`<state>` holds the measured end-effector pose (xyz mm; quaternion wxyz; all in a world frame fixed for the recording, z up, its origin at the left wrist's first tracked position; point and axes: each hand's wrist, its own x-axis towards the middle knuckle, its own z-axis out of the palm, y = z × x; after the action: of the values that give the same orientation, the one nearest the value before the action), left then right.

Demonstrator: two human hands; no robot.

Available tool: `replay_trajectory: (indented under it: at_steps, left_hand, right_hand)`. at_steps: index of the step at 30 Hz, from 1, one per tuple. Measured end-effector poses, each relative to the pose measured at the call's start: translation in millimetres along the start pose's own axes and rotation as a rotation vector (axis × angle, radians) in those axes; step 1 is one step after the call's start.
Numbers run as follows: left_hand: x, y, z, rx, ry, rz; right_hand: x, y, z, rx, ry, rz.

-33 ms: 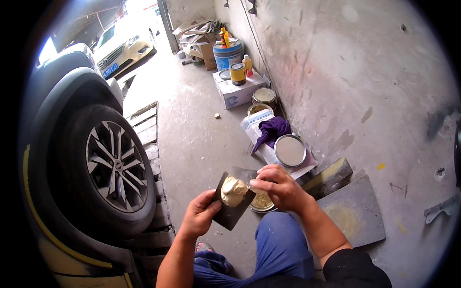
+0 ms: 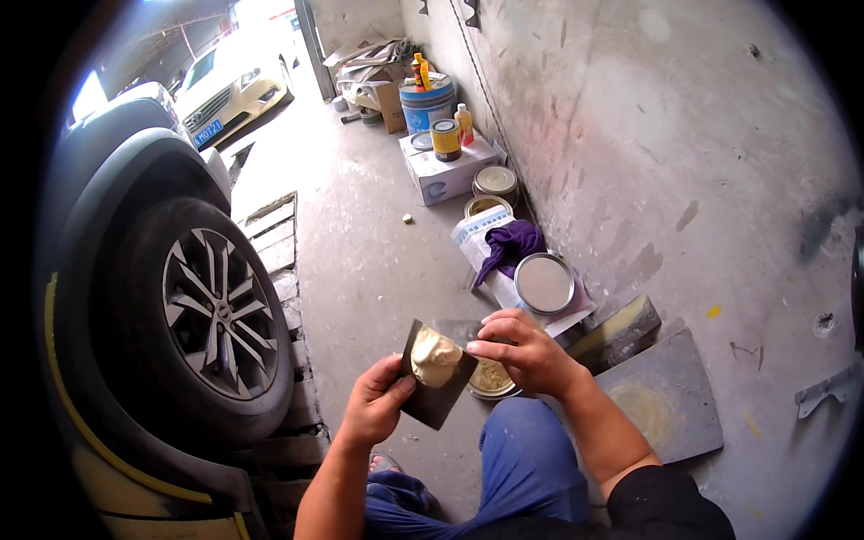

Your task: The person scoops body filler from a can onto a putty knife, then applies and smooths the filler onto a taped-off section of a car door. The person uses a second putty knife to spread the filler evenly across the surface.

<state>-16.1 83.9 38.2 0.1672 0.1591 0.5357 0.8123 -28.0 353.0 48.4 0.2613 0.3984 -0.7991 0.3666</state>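
My left hand (image 2: pixel 379 400) is closed on the edge of a dark flat scraper plate (image 2: pixel 435 407). On that plate sits a thick lump of cream-coloured putty (image 2: pixel 436 357). My right hand (image 2: pixel 525 349) pinches a thin grey spreader blade (image 2: pixel 457 330), whose face lies close beside the lump; whether it touches the putty is hard to tell. Below the right hand stands an open tin of putty (image 2: pixel 491 382), partly hidden by that hand and the plate.
At left is a car wheel (image 2: pixel 221 315) under a dark arch. A lid (image 2: pixel 544 283) and purple cloth (image 2: pixel 511 245) lie ahead by the wall. Beyond are tins, a white box (image 2: pixel 450 171) and a blue bucket (image 2: pixel 427 106). A grey board (image 2: pixel 666 396) rests at right.
The plate with its putty has shifted very slightly up and left. My right hand and the spreader blade stay almost in place.
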Motion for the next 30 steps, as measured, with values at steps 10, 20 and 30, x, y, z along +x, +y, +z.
replay_trajectory:
  at_steps: [10, 20, 30]
  left_hand:
    - [7.7, -5.0, 20.5, -0.223, 0.123, 0.317]
    - [7.8, -0.7, 21.2, 0.52, 0.057, 0.405]
    - [8.0, 8.2, -17.2, 0.134, 0.072, -0.014]
  right_hand:
    - [-35.9, -26.8, 12.3, 1.076, 0.262, 0.754]
    - [0.4, -18.3, 25.8, 1.095, 0.157, 0.79]
    - [49.0, -23.8, -29.4, 0.638, 0.158, 0.23]
